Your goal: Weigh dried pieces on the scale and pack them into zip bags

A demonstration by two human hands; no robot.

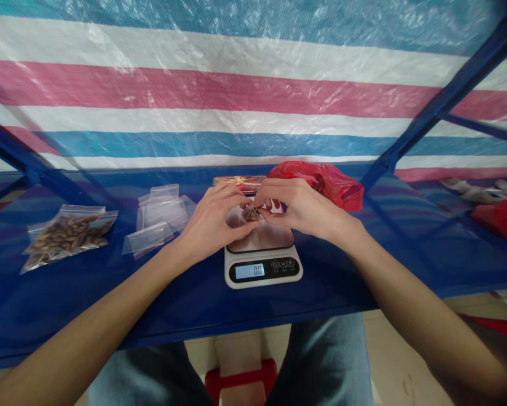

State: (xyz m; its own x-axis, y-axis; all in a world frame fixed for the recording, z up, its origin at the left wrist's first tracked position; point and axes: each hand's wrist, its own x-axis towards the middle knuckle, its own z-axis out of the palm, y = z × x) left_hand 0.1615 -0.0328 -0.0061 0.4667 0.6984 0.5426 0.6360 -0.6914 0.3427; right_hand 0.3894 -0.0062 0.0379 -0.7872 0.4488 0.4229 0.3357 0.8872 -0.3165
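Note:
A small clear plastic bag (250, 213) with something brown in it is held just above the plate of a white digital scale (262, 277). My left hand (215, 217) closes its thumb and fingers round the bag's left side. At the bag's right end, my right hand (298, 206) pinches a small brown piece (258, 210); its exact kind is too small to tell. The scale's lit display reads 0.0. Behind my right hand lies an open red plastic bag (340, 189) with dark brown dried pieces inside.
Clear zip bags (160, 211) lie flat left of the scale. Farther left are zip bags filled with brown dried pieces (62, 237). A colourfully patterned flat item (236, 183) sits behind the scale. Blue metal struts (439, 113) and striped plastic sheeting (219, 90) bound the blue shelf (185, 304).

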